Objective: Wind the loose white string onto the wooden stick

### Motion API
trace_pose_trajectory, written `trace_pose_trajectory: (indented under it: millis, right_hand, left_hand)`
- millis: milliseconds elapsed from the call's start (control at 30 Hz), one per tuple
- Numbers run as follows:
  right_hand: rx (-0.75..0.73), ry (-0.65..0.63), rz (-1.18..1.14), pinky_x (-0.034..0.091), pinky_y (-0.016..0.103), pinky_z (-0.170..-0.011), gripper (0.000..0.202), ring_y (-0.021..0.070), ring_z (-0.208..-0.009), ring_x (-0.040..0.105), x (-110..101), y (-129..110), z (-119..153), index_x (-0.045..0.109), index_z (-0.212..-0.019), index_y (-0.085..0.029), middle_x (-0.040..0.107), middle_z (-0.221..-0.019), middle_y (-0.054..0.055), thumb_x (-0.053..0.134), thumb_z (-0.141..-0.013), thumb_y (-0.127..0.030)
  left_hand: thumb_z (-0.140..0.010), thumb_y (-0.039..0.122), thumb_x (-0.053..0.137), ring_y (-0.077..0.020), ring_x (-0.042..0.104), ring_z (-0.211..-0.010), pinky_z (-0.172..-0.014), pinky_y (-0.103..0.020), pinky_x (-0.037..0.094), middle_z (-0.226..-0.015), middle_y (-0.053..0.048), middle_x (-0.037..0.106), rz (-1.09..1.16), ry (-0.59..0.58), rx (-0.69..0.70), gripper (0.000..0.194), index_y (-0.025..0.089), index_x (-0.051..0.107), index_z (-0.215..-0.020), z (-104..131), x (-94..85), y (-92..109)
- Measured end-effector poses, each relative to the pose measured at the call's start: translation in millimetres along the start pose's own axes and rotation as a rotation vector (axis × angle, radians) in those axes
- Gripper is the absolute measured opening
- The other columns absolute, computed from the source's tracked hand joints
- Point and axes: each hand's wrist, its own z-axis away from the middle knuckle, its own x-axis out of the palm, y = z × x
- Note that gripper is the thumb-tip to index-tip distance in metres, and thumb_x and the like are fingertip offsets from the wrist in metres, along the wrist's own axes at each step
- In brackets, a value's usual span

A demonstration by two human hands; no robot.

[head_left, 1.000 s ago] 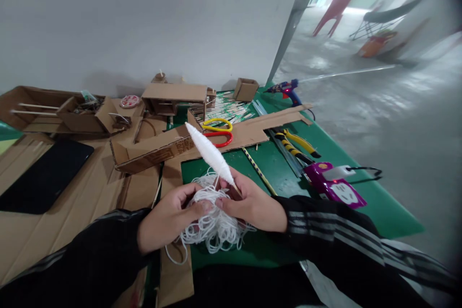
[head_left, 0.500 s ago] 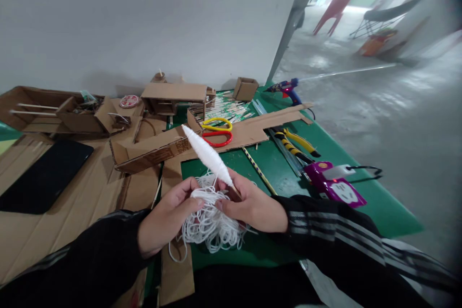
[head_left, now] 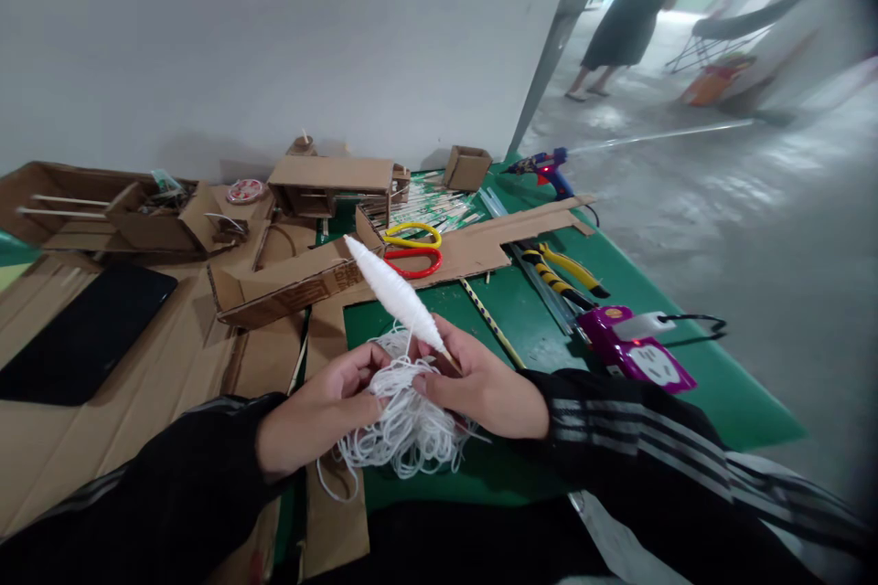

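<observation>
A loose tangle of white string point(head_left: 408, 434) hangs between my two hands, low over the green table. My left hand point(head_left: 339, 398) is closed on its left side, thumb pressed on the strands. My right hand point(head_left: 480, 384) grips the string with its thumb and also holds a stick wound thickly with white string point(head_left: 394, 292). That wound stick points up and to the left, and its bare wooden end shows at my right palm. A single strand runs from the winding down into the tangle. My fingers beneath the string are partly hidden.
Scissors point(head_left: 412, 263) with red and yellow handles lie beyond the stick, on cardboard. Pliers point(head_left: 562, 274), a purple power socket point(head_left: 635, 349) and a glue gun point(head_left: 545, 172) are at right. Cardboard boxes point(head_left: 329, 178) and a black tablet point(head_left: 89, 334) sit left. Someone point(head_left: 624, 18) stands in the background.
My left hand has shifted slightly on the tangle, its fingers curled further in. The wound stick has barely moved. A person has come into view at the upper right, in front of the red chair.
</observation>
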Motion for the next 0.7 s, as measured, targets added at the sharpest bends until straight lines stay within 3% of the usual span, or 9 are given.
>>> trace_pose_trajectory:
  millis: [167,300,400,533,700]
  right_hand:
    - [0.005,-0.003,0.015,0.029,0.018,-0.043,0.027,0.0052,-0.05,0.033,-0.1,-0.1,-0.3,0.036,-0.086,-0.022,0.04,-0.07,-0.008,0.062,-0.077,-0.023]
    - [-0.011,-0.009,0.006,0.03,0.019,-0.046,0.03,0.006,-0.054,0.035,1.2,0.2,-0.7,0.035,-0.084,-0.022,0.039,-0.072,-0.007,0.064,-0.076,-0.021]
    - [-0.003,-0.022,0.017,0.03,0.019,-0.047,0.03,0.0066,-0.055,0.035,2.0,1.4,-0.7,0.034,-0.084,-0.023,0.038,-0.071,-0.007,0.063,-0.077,-0.021]
    - [-0.036,-0.026,0.0,0.033,0.019,-0.047,0.029,0.0065,-0.055,0.037,2.3,2.6,-0.3,0.034,-0.085,-0.023,0.04,-0.073,-0.006,0.062,-0.079,-0.022]
    - [-0.019,-0.042,0.014,0.032,0.017,-0.037,0.027,0.0037,-0.044,0.034,1.5,2.6,0.2,0.034,-0.087,-0.023,0.039,-0.07,-0.008,0.061,-0.082,-0.024]
  left_hand:
    - [-0.067,0.023,0.069,-0.0108,0.05,-0.058,-0.056,-0.021,0.04,-0.068,0.0,0.058,0.031,0.118,-0.112,0.019,0.015,0.062,-0.082,-0.9,3.7,0.4]
    - [-0.066,0.015,0.062,-0.0103,0.048,-0.055,-0.056,-0.021,0.04,-0.061,0.002,0.054,0.161,0.192,-0.111,0.01,0.017,0.062,-0.076,-0.3,4.6,-1.6]
    - [-0.065,0.012,0.059,-0.0097,0.046,-0.054,-0.06,-0.022,0.042,-0.062,0.003,0.053,0.279,0.183,-0.099,0.014,0.017,0.062,-0.077,1.5,6.5,0.0]
    - [-0.069,0.016,0.057,-0.0114,0.047,-0.057,-0.06,-0.024,0.042,-0.063,0.002,0.052,0.374,0.103,-0.04,0.001,0.016,0.058,-0.068,4.2,7.4,1.9]
    - [-0.078,0.025,0.061,-0.012,0.048,-0.06,-0.058,-0.023,0.041,-0.065,0.0,0.053,0.322,0.13,0.036,0.013,0.016,0.057,-0.071,7.3,5.8,-1.4]
